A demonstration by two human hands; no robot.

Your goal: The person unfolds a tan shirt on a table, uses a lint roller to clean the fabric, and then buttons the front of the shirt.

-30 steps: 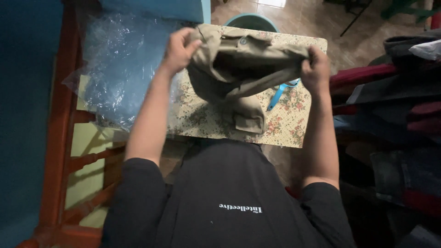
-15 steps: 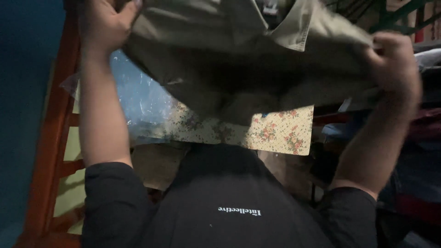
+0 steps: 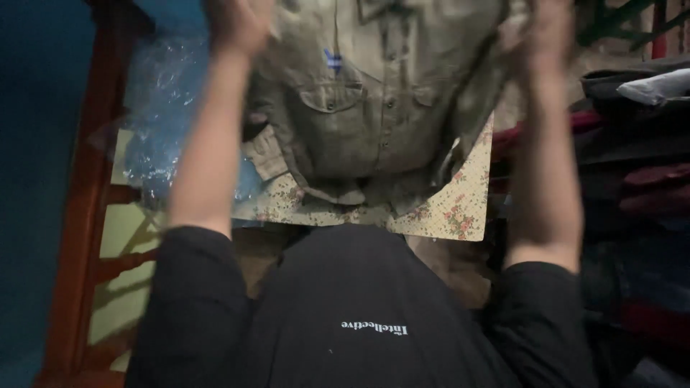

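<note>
Now the tan shirt [image 3: 359, 122] hangs open and lower than before, just above the flowered board [image 3: 460, 212]. Left hand [image 3: 237, 25] and right hand [image 3: 535, 32] each pinch 1 shoulder tight. A loose pinch could drop it crooked onto the board.

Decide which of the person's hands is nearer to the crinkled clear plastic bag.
Left. The left hand grips the khaki button-up shirt right above the clear plastic bag; the right hand holds the shirt's far side.
</note>
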